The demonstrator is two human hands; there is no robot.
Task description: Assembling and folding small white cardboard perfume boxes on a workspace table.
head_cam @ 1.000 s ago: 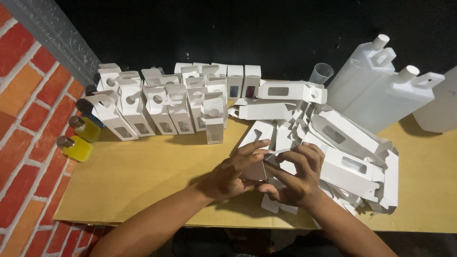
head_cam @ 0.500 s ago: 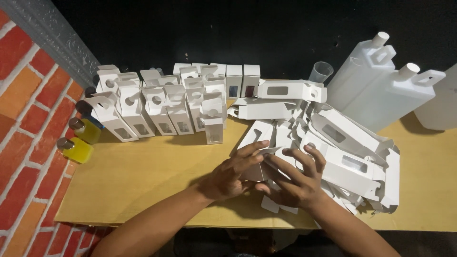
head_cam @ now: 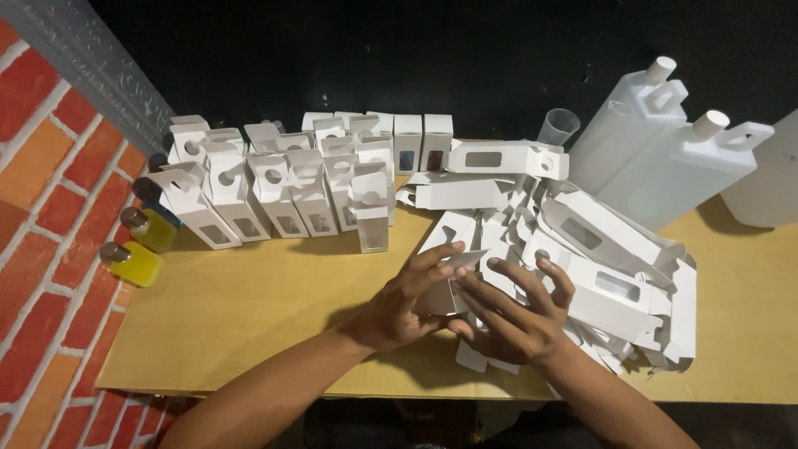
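Observation:
Both my hands meet over one small white cardboard box (head_cam: 453, 274) at the front of the wooden table (head_cam: 249, 316). My left hand (head_cam: 407, 299) grips its left side, thumb and fingers bent around it. My right hand (head_cam: 511, 312) presses on it from the right with fingers spread. Most of the box is hidden under my fingers. A heap of flat white box blanks (head_cam: 598, 274) with window cut-outs lies just right of my hands.
Several assembled white boxes (head_cam: 283, 179) stand in rows at the back left. Two small bottles of yellow liquid (head_cam: 137, 249) sit by the brick wall. Large white plastic jugs (head_cam: 665, 150) and a clear small cup (head_cam: 557, 126) stand at the back right.
My hands stay in the same spot. The right hand's fingers have spread and shifted over the box, and a flap now sticks out between the hands.

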